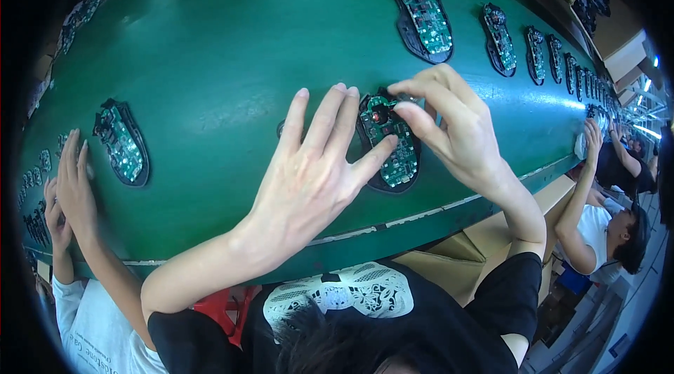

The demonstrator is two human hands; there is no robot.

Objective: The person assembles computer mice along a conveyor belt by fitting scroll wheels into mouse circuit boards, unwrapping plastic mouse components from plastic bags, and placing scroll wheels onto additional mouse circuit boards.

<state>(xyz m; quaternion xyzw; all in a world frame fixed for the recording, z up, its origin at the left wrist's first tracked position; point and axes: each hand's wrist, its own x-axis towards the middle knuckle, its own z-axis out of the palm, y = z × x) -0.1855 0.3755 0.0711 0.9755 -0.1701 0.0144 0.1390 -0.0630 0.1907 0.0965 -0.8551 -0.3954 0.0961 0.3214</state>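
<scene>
In front of me on the green work surface [210, 30] lies a black oval housing with a green circuit board [399, 163] in it. My left hand [302, 153] is open, its fingers spread over the surface and its thumb resting on the board. At the board's far end, my right hand [449, 121] pinches with thumb and index finger; a small dark part shows at the fingertips, too hidden to name. A small round dark thing [281, 128] peeks out beside my left fingers.
Similar housings with boards lie at the far right [428, 19], in a row receding right [500, 41], and at left [121, 142]. A co-worker's hands [74, 184] are at the left; another person [597, 234] sits at right. Cardboard boxes [484, 241] stand below the near edge.
</scene>
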